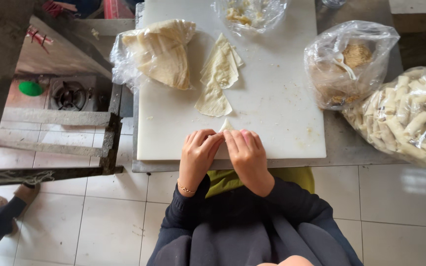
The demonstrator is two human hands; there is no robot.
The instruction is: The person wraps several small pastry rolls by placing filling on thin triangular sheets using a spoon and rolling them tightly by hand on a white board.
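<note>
Head view, looking straight down: both hands rest on the near edge of a white cutting board (272, 98), which spreads out beyond the fingers and lies on a grey table (343, 148). Far to the right of the right hand sits a clear bag of finished rolls (410, 118), and beyond that hand, up and to the right, a smaller clear bag of brown filling (348, 61) with a white spoon inside. Beyond the left hand, up and a little left, lies a plastic-wrapped stack of pale wrappers (161, 51); straight ahead of both hands are a few loose triangular wrapper pieces (218, 81) — the nearest one just past the fingertips. At the board's far edge is another clear bag (contents unclear).

The left hand (198, 152) and right hand (246, 150) are side by side, fingers curled down and touching at the tips, pressed together over a small wrapper (226, 125) — only its pointed tip shows above the knuckles, so the grip itself is hidden. The left wrist wears a thin bracelet (185, 188).
</note>
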